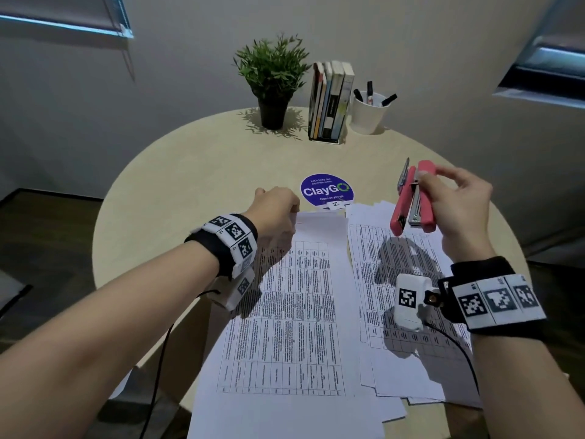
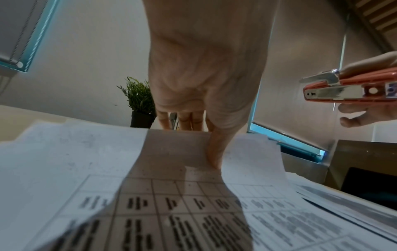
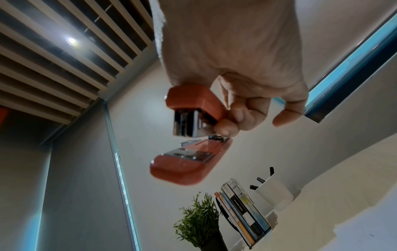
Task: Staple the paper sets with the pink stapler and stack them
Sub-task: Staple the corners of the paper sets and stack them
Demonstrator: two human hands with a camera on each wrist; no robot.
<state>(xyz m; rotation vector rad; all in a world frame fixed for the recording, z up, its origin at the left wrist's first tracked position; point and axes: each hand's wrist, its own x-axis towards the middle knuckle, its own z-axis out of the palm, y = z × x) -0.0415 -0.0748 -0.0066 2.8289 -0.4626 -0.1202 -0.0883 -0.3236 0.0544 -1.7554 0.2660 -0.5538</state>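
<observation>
My right hand grips the pink stapler in the air above the right paper pile; its mouth gapes open toward me. The right wrist view shows the stapler with its base swung away from the top. My left hand pinches the far top edge of the left paper set, thumb on top and fingers behind the lifted edge. The printed sheets curl upward at that edge. The stapler hovers to the right of my left hand.
On the round beige table stand a potted plant, a row of books and a white cup of markers at the back. A blue ClayGo sticker lies beyond the papers. The paper piles overhang the near table edge.
</observation>
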